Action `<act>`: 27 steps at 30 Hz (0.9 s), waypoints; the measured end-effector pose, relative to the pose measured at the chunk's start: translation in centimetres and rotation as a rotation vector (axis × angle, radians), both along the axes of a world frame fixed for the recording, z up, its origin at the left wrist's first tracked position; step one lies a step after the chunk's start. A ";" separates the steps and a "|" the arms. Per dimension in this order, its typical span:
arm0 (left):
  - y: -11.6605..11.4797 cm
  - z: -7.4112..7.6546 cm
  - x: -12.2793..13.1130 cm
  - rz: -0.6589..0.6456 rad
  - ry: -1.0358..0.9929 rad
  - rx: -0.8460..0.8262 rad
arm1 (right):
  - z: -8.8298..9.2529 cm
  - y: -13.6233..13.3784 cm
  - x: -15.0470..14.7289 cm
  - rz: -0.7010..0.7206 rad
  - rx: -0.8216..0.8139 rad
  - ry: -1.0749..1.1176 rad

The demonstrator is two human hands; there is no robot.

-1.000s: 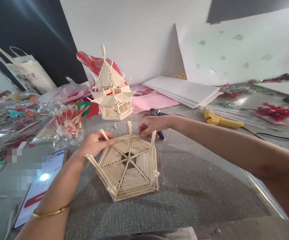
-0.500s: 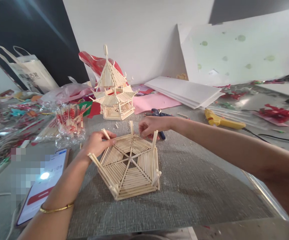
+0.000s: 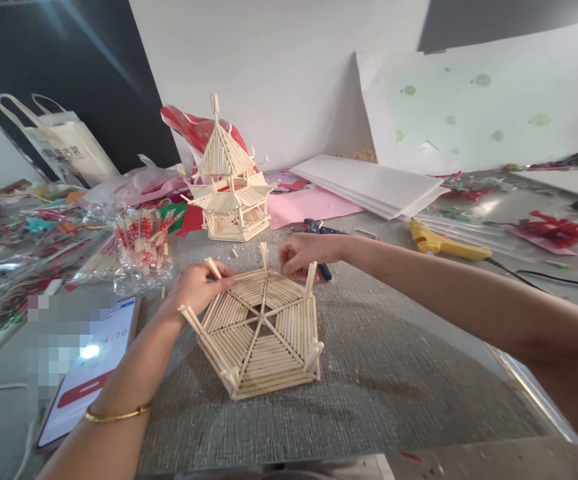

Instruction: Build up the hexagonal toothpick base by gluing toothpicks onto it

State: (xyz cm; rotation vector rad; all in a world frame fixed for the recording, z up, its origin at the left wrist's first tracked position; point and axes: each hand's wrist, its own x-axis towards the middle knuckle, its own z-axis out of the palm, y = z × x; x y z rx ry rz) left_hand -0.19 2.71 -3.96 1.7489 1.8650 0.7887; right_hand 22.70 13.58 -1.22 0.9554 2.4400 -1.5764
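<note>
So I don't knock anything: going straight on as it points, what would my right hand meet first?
Your right hand would probably meet the upright post at the hexagonal frame's far corner, though depth is unclear.

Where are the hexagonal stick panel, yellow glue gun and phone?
Hexagonal stick panel [image 3: 263,317]: head view, on the hub where its spokes meet.
Yellow glue gun [image 3: 446,245]: head view, on the middle of its body.
Phone [image 3: 91,373]: head view, on its lit screen.

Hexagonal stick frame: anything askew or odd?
The stick frame's posts look uneven: the leftmost post leans well outward, while the far post stands near upright. A loose stick scrap lies beyond, on the gray mat. Nothing looks broken.
</note>
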 end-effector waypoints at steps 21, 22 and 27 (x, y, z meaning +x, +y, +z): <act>-0.5 0.5 0.2 0.026 -0.106 -0.033 | -0.2 -0.1 -0.6 0.066 0.145 -0.060; -0.5 0.6 0.1 0.019 -0.125 -0.035 | -0.2 0.0 -0.6 0.078 0.153 -0.052; -0.6 0.6 0.0 -0.008 -0.288 -0.059 | -0.3 0.5 0.1 0.100 0.197 -0.001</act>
